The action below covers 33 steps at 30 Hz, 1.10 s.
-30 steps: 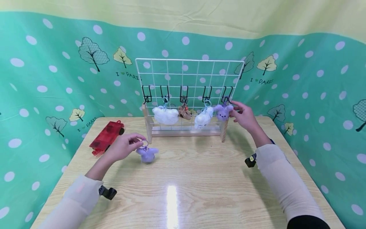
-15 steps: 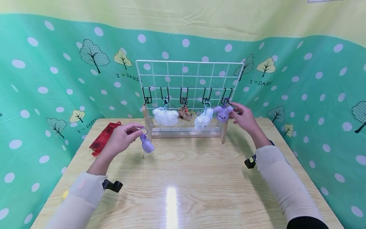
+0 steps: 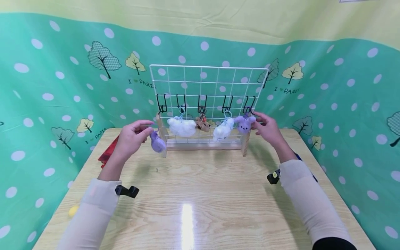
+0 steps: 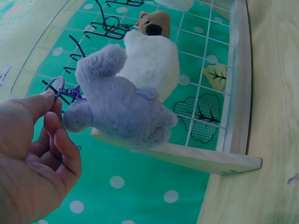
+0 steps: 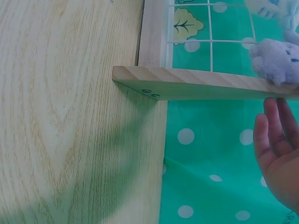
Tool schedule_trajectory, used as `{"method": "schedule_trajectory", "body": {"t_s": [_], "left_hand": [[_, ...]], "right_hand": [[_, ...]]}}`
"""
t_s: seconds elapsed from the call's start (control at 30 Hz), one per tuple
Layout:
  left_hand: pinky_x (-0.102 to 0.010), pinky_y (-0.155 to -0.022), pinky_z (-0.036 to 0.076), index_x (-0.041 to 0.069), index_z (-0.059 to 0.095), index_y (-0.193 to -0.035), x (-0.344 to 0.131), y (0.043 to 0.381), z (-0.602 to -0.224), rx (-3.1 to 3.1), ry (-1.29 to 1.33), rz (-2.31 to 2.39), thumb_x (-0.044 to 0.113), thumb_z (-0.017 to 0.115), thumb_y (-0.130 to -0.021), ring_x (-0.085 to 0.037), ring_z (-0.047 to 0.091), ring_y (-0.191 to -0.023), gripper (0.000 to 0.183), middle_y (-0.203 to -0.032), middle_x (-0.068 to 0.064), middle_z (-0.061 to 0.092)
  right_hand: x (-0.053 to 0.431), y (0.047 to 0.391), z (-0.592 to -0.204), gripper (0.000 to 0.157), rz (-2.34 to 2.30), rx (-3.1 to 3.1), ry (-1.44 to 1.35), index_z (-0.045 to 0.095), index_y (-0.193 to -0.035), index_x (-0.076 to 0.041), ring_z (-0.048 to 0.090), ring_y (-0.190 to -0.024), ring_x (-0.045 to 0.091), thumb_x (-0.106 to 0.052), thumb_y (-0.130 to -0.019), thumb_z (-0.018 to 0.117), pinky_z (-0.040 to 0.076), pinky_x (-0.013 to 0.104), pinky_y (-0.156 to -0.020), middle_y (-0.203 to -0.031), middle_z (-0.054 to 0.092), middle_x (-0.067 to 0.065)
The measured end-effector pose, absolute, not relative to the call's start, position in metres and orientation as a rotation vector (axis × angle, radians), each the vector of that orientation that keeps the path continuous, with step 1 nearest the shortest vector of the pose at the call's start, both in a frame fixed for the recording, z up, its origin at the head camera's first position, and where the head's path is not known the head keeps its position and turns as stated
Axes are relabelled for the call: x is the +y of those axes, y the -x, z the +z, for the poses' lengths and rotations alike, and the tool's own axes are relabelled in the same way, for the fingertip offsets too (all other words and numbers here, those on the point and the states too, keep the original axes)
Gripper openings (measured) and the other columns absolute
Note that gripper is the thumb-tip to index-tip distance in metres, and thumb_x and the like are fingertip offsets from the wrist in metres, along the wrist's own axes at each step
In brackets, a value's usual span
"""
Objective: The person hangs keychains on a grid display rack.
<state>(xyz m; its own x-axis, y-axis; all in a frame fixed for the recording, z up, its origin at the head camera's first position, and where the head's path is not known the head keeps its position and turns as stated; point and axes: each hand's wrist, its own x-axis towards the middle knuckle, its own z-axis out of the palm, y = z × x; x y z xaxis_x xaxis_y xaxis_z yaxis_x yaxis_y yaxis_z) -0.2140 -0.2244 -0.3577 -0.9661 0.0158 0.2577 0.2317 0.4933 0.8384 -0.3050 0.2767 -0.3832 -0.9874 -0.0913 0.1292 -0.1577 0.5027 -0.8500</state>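
My left hand pinches the metal ring of a purple plush keychain between thumb and fingers. The plush dangles clear of the table beside the left end of a white wire grid rack. Close by is the leftmost black hook, with no plush on it. My right hand is at the rack's right end, fingertips right by its wooden upright and a purple bunny plush. In the right wrist view its fingers are loosely extended; the thumb is out of sight.
From other hooks hang a white plush, a brown plush and another white plush. A red toy vehicle, partly behind my left arm, lies on the wooden table. A yellow round thing is by the left sleeve.
My left hand has risen and moved toward the rack's left end, lifting the purple plush keychain off the table. My right hand has stayed in place at the right end.
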Motion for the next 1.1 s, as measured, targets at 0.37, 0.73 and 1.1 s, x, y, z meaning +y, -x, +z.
{"method": "schedule_trajectory", "body": {"t_s": [0.37,0.73,1.1], "left_hand": [[-0.019,-0.061,0.053,0.009,0.068,-0.129,-0.214,0.223,-0.337,-2.420,0.180,-1.500,0.030,0.065,-0.101,-0.016,0.059,-0.073,0.035,-0.099,-0.004,0.068],[-0.020,-0.059,0.053,0.012,0.069,-0.130,-0.210,0.231,-0.331,-2.419,0.149,-1.494,0.031,0.066,-0.101,-0.013,0.058,-0.071,0.035,-0.097,-0.003,0.066],[-0.018,-0.061,0.055,0.013,0.068,-0.131,-0.208,0.237,-0.335,-2.460,0.154,-1.504,0.029,0.064,-0.102,-0.010,0.059,-0.071,0.034,-0.104,-0.011,0.067]], "right_hand": [[0.278,0.307,-0.385,0.053,1.516,-2.657,-0.225,0.043,-0.156,-0.020,0.070,-0.098,0.022,-0.027,-0.105,0.056,0.064,0.035,-0.079,-0.135,0.061,0.024],[0.278,0.307,-0.387,0.052,1.524,-2.650,-0.238,0.042,-0.157,-0.021,0.067,-0.108,0.040,-0.026,-0.106,0.055,0.064,0.030,-0.076,-0.135,0.061,0.024],[0.278,0.308,-0.387,0.053,1.549,-2.650,-0.214,0.041,-0.157,-0.020,0.067,-0.108,0.037,-0.023,-0.106,0.055,0.062,0.025,-0.072,-0.137,0.060,0.024]]}}
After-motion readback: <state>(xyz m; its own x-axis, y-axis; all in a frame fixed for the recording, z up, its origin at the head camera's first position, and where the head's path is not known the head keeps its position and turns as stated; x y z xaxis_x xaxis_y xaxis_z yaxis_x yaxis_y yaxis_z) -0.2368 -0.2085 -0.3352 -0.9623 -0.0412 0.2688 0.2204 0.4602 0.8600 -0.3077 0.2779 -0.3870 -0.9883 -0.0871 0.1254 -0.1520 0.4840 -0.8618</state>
